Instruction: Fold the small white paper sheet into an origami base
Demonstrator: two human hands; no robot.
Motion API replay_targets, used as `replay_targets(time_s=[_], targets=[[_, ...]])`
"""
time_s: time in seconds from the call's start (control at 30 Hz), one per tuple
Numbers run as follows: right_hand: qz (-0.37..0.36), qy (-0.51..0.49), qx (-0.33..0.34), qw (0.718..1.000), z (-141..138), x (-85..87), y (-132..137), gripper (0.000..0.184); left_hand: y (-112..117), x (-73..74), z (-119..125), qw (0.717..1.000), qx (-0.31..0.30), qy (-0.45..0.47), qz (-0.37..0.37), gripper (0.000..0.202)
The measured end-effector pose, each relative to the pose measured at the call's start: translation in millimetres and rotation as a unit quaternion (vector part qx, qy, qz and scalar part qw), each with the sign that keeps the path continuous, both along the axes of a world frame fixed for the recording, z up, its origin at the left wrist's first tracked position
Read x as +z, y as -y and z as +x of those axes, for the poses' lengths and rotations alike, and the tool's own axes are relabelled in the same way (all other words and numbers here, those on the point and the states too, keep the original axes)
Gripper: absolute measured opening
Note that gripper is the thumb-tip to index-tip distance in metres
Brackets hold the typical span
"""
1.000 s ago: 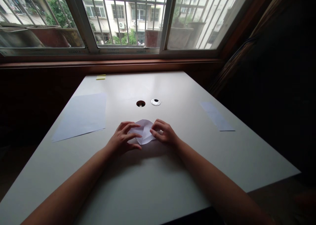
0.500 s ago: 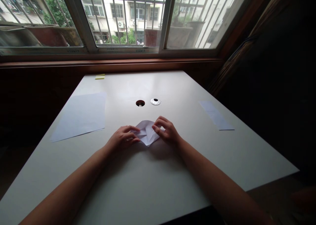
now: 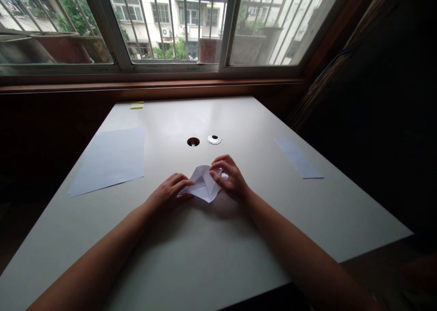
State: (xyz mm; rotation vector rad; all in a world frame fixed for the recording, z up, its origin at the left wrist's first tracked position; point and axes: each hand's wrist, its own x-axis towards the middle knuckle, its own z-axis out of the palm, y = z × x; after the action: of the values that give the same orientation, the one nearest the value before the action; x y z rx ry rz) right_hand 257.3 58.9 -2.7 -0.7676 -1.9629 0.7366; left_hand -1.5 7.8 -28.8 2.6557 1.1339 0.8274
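Observation:
A small folded sheet of white paper (image 3: 204, 187) is held just over the middle of the white table, its folds partly raised and a point facing me. My left hand (image 3: 170, 189) grips its left corner, thumb below and fingers on top. At the right side, my right hand (image 3: 230, 176) pinches the paper's upper right edge between thumb and fingers. The fingers of both hands cover parts of the paper's sides.
Larger white sheets (image 3: 111, 160) lie on the left of the table (image 3: 191, 256). A narrow paper strip (image 3: 298, 158) is at right. Beyond my hands are a round cable hole (image 3: 193, 142) and its metal ring (image 3: 214, 140). Yellow sticky notes (image 3: 137, 105) sit near the window.
The paper has turned slightly and its folds have shifted, with the left part flatter. My right fingers have risen a little; my left fingers have closed more on the left corner.

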Motion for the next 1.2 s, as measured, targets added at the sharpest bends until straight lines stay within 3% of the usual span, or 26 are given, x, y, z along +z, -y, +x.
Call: replay_targets(time_s=[0.23,0.43,0.7,1.2], targets=[[-0.043,-0.005,0.045,0.998,-4.3,-3.7,0.7,0.023,2.6,0.5,1.6,0.995,0.007,0.082,-0.049,0.035],[-0.076,-0.003,0.071,0.995,-4.9,-4.6,1.7,0.028,3.2,4.1,4.6,0.997,-0.012,0.036,-0.059,0.015],[-0.063,0.017,0.027,0.998,-4.0,-1.5,2.0,0.033,5.9,8.4,8.7,0.999,-0.037,-0.006,-0.015,0.018],[-0.113,0.004,-0.082,0.990,-1.1,-1.7,-4.4,0.029,6.8,10.6,10.2,1.000,-0.015,-0.019,0.000,0.022]])
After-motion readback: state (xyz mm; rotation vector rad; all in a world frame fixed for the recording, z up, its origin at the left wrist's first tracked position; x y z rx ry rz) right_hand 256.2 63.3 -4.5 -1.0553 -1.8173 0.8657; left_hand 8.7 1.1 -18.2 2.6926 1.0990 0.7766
